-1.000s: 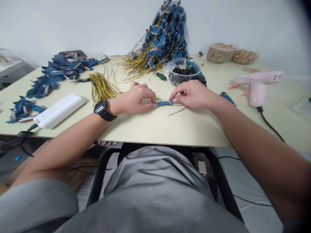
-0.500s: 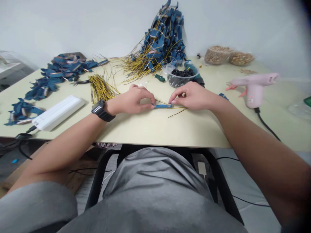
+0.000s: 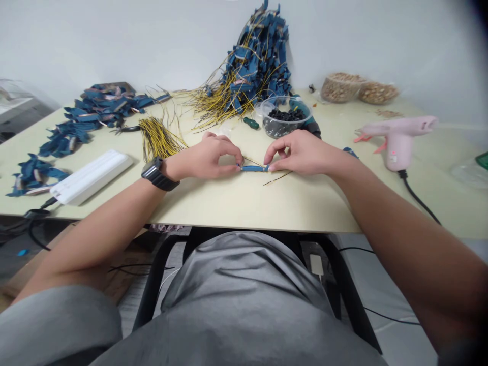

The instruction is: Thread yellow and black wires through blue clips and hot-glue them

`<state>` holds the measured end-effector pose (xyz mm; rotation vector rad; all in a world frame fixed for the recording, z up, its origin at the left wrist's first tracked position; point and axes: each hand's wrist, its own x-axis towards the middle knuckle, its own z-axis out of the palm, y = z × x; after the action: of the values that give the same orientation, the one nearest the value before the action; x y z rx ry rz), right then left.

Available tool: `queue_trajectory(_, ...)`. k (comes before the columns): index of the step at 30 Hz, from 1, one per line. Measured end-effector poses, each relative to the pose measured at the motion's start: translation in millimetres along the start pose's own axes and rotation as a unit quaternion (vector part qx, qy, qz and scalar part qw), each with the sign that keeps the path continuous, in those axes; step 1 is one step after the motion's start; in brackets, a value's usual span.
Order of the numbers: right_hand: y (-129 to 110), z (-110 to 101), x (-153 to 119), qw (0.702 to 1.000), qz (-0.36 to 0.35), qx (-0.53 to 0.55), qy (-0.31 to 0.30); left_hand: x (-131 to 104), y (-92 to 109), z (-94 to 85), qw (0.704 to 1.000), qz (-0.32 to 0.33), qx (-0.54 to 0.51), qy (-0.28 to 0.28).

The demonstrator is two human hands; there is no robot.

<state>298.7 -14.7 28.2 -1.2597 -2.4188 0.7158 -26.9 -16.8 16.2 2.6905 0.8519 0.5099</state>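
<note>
A narrow blue strip [image 3: 253, 168] with thin dark wires lies low over the table between my two hands. Its left end is pinched by the thumb and fingertips of my left hand [image 3: 213, 156], which has a black watch on the wrist. My right hand [image 3: 299, 152] pinches the strip's right end between thumb and forefinger. Loose thin wire ends [image 3: 277, 178] stick out under my right hand. Just beyond the hands are a small dark green object [image 3: 250, 122] and a clear round tub [image 3: 284, 127] of small black pieces.
A tall heap of wired blue pieces [image 3: 259, 61] leans on the wall. Left are a yellow-black wire bundle [image 3: 158, 137], pliers [image 3: 127, 129], blue pieces [image 3: 99, 104] and a white power block [image 3: 91, 177]. Right stand a pink glue gun [image 3: 400, 140] and bags of small tan pieces [image 3: 341, 87].
Both hands keep their pinch on the blue strip. My right hand has shifted very slightly to the left; the strip looks a little lower and flatter.
</note>
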Motion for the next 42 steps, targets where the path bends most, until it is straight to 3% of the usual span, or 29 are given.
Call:
queue_trajectory(5,-4,6,2,1.000,0.003,-0.005,0.009,-1,-3,-2.0,1.000,-0.003,0.017,0.001)
queue_trajectory(9,-13,-3,-1,0.999,-0.009,0.042,0.012,-1,-1,-17.1,1.000,-0.007,-0.022,0.011)
queue_trajectory(15,-41,-50,-2,0.985,-0.085,0.137,0.053,7,19,-75.7,0.997,0.001,-0.073,0.040)
queue_trajectory(19,-73,-88,-1,0.976,-0.110,0.180,0.054,17,44,-121.2,0.995,-0.031,-0.057,0.070)
queue_trajectory(21,-89,-104,0,0.971,-0.095,0.201,0.090,24,55,-140.9,0.993,-0.060,-0.054,0.091)
queue_trajectory(23,-98,-119,2,0.966,-0.099,0.209,0.114,31,63,-157.9,0.988,-0.079,-0.062,0.113)
queue_trajectory(27,-100,-146,11,0.960,-0.172,0.192,0.112,44,70,-181.1,0.985,-0.058,-0.077,0.142)
queue_trajectory(31,-103,-148,15,0.964,-0.158,0.182,0.116,46,64,-181.8,0.986,-0.063,-0.070,0.138)
queue_trajectory(35,-104,-127,15,0.965,-0.089,0.217,0.120,42,44,-160.0,0.986,-0.075,-0.101,0.111)
queue_trajectory(39,-76,-108,26,0.968,-0.095,0.224,0.055,35,23,-131.8,0.988,-0.037,-0.139,0.056)
queue_trajectory(42,-53,-94,31,0.963,-0.116,0.241,0.021,28,15,-113.3,0.989,-0.029,-0.139,0.048)
